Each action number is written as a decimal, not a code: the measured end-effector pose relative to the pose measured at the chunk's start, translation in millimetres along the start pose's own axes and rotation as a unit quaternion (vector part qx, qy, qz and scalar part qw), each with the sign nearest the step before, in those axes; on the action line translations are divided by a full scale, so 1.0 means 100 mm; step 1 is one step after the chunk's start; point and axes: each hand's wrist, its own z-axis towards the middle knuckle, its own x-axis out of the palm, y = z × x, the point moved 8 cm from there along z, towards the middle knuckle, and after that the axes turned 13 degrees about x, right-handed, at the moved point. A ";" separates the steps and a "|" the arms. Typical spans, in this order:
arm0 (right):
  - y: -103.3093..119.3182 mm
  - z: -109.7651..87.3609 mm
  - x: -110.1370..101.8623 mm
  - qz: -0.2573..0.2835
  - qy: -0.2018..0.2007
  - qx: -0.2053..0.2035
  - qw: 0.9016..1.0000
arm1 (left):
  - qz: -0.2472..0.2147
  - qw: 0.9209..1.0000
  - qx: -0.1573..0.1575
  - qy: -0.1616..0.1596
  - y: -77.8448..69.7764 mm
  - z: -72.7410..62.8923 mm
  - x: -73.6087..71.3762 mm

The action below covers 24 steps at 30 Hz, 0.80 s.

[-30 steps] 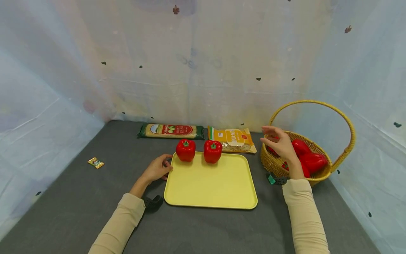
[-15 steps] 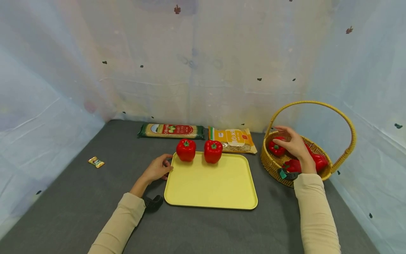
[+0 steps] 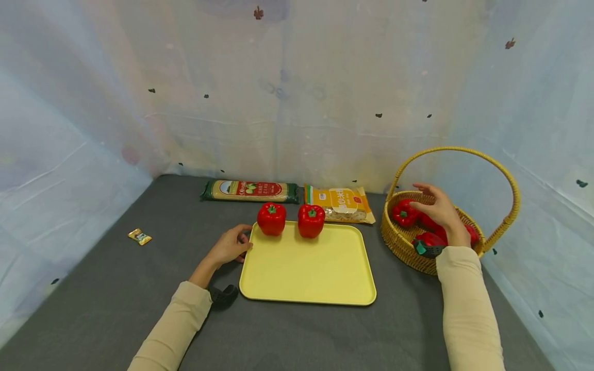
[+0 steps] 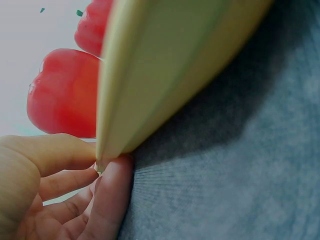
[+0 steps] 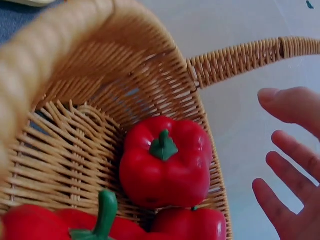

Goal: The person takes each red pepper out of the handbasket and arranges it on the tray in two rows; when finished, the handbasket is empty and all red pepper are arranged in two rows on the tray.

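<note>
My left hand [image 3: 227, 248] pinches the left edge of a pale yellow tray [image 3: 306, 270]. In the left wrist view, the thumb and a finger [image 4: 112, 195] meet on either side of the tray's rim. Two red bell peppers [image 3: 271, 219] [image 3: 311, 221] stand side by side at the tray's back edge. Over a yellow wicker basket [image 3: 395, 247] at the right, my right hand [image 3: 441, 208] hovers with spread fingers and nothing in its grasp. Several red bell peppers lie inside; one upright pepper [image 5: 167, 165] shows its green stem near the basket wall.
Behind the tray lie a long green-and-red pasta packet [image 3: 250, 191] and a yellow food bag [image 3: 341, 205]. A small gold-wrapped sachet [image 3: 139, 237] is at the left. The basket's tall handle [image 3: 508, 185] arches above the right side.
My right hand has moved rightward from the basket's left rim to over its middle, uncovering the pepper at its left. My left hand, the tray and its two peppers have stayed put.
</note>
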 end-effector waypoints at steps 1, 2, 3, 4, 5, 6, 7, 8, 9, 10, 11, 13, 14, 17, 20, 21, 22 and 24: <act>0.00 0.00 -0.01 -0.004 -0.001 -0.007 1.000 | 0.001 1.000 0.000 0.000 0.00 0.00 0.00; 0.01 0.01 -0.01 -0.009 -0.002 -0.012 1.000 | 0.001 1.000 0.001 0.000 0.00 0.00 0.00; 0.00 0.01 -0.02 -0.016 -0.004 -0.015 1.000 | 0.002 1.000 0.001 -0.001 0.00 0.00 0.00; 0.00 0.01 -0.02 -0.021 -0.004 -0.019 1.000 | 0.004 1.000 0.001 -0.001 0.00 0.00 0.00; -0.01 0.01 -0.02 -0.027 -0.005 -0.023 0.999 | 0.005 1.000 0.001 -0.002 0.00 0.00 0.00; -0.02 0.01 -0.02 -0.032 -0.005 -0.023 0.999 | 0.005 1.000 0.001 -0.003 0.00 0.00 0.00; -0.03 0.02 -0.03 -0.037 -0.006 -0.021 0.999 | 0.006 1.000 0.001 -0.003 0.00 0.00 0.00; -0.05 0.02 -0.03 -0.040 -0.008 -0.017 0.999 | 0.007 1.000 0.001 -0.004 0.00 0.00 0.00; -0.06 0.02 -0.04 -0.042 -0.009 -0.012 0.999 | 0.007 1.000 0.001 -0.004 0.00 0.00 0.00; -0.07 0.03 -0.04 -0.043 -0.011 -0.009 0.999 | 0.007 1.000 0.000 -0.004 0.01 0.00 0.00; -0.08 0.03 -0.05 -0.045 -0.013 -0.004 0.999 | 0.006 1.000 -0.001 -0.005 0.01 0.00 0.00; -0.10 0.03 -0.07 -0.047 -0.018 0.007 0.999 | 0.006 1.000 -0.002 -0.005 0.01 0.00 0.00; -0.11 0.03 -0.07 -0.048 -0.021 0.011 0.999 | 0.005 1.000 -0.002 -0.005 0.01 0.00 0.00; -0.14 0.04 -0.08 -0.052 -0.024 0.016 0.998 | 0.006 1.000 -0.001 -0.005 0.01 0.00 0.00; -0.16 0.06 -0.05 -0.062 -0.017 0.010 0.998 | 0.008 1.000 0.000 -0.004 0.00 0.00 0.00; -0.18 0.07 -0.03 -0.067 -0.011 0.011 0.998 | 0.009 1.000 0.000 -0.004 -0.01 0.00 0.00; -0.19 0.08 -0.01 -0.071 -0.005 0.011 0.997 | 0.010 1.000 0.000 -0.004 -0.01 0.00 -0.01; -0.23 0.10 0.02 -0.077 0.012 0.019 0.997 | 0.011 1.000 0.000 -0.002 -0.02 0.00 -0.01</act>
